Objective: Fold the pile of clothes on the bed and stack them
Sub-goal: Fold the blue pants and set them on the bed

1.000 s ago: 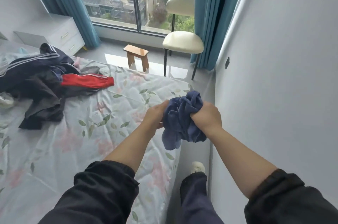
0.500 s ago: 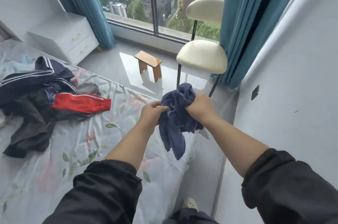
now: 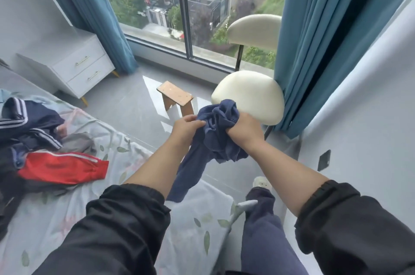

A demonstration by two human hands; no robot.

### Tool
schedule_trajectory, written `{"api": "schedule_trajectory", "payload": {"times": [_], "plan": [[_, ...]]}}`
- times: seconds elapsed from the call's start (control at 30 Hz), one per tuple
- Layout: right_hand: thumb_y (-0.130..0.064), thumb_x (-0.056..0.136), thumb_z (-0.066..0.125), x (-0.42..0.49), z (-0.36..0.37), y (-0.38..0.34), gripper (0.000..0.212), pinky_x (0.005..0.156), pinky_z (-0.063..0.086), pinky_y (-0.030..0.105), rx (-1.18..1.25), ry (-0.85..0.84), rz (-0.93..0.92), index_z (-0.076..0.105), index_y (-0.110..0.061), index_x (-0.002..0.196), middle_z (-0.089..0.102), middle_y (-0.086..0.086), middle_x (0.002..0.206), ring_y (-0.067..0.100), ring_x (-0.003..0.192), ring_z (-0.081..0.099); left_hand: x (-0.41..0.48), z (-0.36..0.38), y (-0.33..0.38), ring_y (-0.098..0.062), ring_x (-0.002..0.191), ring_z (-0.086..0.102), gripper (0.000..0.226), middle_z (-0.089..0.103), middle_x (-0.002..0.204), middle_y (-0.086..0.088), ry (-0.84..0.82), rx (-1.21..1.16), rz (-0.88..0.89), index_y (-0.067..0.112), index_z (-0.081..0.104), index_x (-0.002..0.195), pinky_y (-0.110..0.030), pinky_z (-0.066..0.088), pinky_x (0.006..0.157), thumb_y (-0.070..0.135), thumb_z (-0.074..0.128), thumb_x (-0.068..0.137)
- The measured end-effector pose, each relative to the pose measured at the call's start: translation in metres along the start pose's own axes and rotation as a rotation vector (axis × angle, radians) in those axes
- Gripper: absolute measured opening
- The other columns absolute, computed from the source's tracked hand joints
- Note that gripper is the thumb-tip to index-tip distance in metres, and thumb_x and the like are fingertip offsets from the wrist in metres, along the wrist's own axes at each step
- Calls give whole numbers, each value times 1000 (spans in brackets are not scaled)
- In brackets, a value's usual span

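Observation:
A crumpled dark blue garment (image 3: 213, 140) hangs in the air past the bed's corner, one end trailing down towards the sheet. My left hand (image 3: 186, 127) pinches its left edge. My right hand (image 3: 243, 132) grips a bunched part of it in a fist. On the floral bed sheet (image 3: 94, 187) at the left lies the pile of clothes (image 3: 29, 140): navy pieces with white stripes, a grey one, and a red piece (image 3: 62, 168) with white piping at the front.
A cream chair (image 3: 249, 95) stands just behind the held garment, by the teal curtain (image 3: 314, 38). A small wooden stool (image 3: 175, 97) sits on the grey floor. A white drawer unit (image 3: 76, 68) stands far left. A wall runs along the right.
The view has tilted up and the hands with the blue garment now sit over the floor near the chair. More of the garment hangs loose below my left hand.

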State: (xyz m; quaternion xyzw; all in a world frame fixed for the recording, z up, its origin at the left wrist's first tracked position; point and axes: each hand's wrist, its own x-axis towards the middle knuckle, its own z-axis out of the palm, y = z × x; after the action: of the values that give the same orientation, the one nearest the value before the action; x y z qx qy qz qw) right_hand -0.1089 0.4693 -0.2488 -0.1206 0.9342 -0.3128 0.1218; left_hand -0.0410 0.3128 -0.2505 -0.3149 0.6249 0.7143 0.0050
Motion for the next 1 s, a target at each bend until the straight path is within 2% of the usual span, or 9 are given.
{"api": "schedule_trajectory", "payload": {"times": [0.13, 0.2, 0.27, 0.43, 0.5, 0.6, 0.73, 0.9, 1.0], "plan": [[-21, 80, 52, 117, -28, 31, 6, 56, 40, 30, -63, -77, -103, 56, -16, 79, 58, 0, 69, 26, 69, 56, 104, 55, 19, -34, 97, 63, 12, 68, 98, -18, 88, -97, -31, 8, 69, 95, -45, 51, 92, 5, 60, 87], [-21, 80, 51, 180, -53, 46, 8, 57, 43, 31, -128, -128, -146, 57, -16, 83, 61, 1, 74, 26, 70, 57, 153, 93, 32, -31, 94, 63, 20, 67, 99, -17, 131, -175, -105, 2, 65, 108, -39, 52, 84, 4, 56, 90], [-19, 80, 50, 231, -80, 57, 11, 56, 39, 30, -181, -162, -170, 57, -16, 88, 61, 2, 77, 26, 71, 55, 189, 127, 50, -27, 91, 61, 23, 64, 102, -16, 127, -259, -173, 0, 61, 114, -34, 49, 78, 5, 50, 93], [-17, 79, 50, 319, -120, 57, 11, 54, 33, 29, -215, -219, -196, 53, -15, 89, 54, 0, 76, 25, 69, 49, 243, 158, 102, -23, 82, 63, 22, 66, 96, -13, 115, -308, -190, 6, 62, 108, -31, 51, 70, 4, 44, 96], [-15, 79, 50, 341, -120, 47, 9, 54, 32, 29, -209, -228, -229, 51, -16, 88, 54, 0, 76, 25, 69, 49, 259, 148, 117, -22, 78, 62, 20, 66, 91, -11, 150, -319, -189, 9, 62, 104, -31, 50, 67, 2, 46, 96], [-15, 79, 50, 366, -109, 21, 10, 54, 31, 28, -192, -256, -311, 49, -18, 89, 56, -1, 81, 24, 71, 50, 273, 115, 127, -23, 82, 62, 21, 67, 94, -10, 203, -344, -170, 9, 60, 111, -32, 51, 71, 2, 48, 95], [-20, 81, 49, 393, -86, -29, 14, 61, 38, 32, -253, -326, -466, 50, -15, 93, 60, 0, 88, 26, 79, 52, 270, 55, 131, -15, 71, 68, 18, 73, 81, -2, 303, -349, -134, 15, 62, 104, -26, 54, 63, 3, 53, 94], [-23, 81, 50, 415, -41, -117, 8, 57, 35, 32, -233, -364, -661, 45, -19, 85, 54, -5, 74, 26, 71, 51, 279, -28, 149, -13, 67, 68, 18, 73, 76, 1, 457, -416, -70, 15, 62, 103, -24, 53, 58, 2, 54, 93], [-25, 82, 51, 422, 2, -187, 10, 51, 28, 30, -199, -381, -771, 41, -22, 85, 46, -10, 67, 23, 65, 46, 289, -86, 157, -19, 85, 65, 20, 72, 87, 0, 541, -434, 9, 14, 64, 105, -27, 51, 65, 4, 50, 95]]}}
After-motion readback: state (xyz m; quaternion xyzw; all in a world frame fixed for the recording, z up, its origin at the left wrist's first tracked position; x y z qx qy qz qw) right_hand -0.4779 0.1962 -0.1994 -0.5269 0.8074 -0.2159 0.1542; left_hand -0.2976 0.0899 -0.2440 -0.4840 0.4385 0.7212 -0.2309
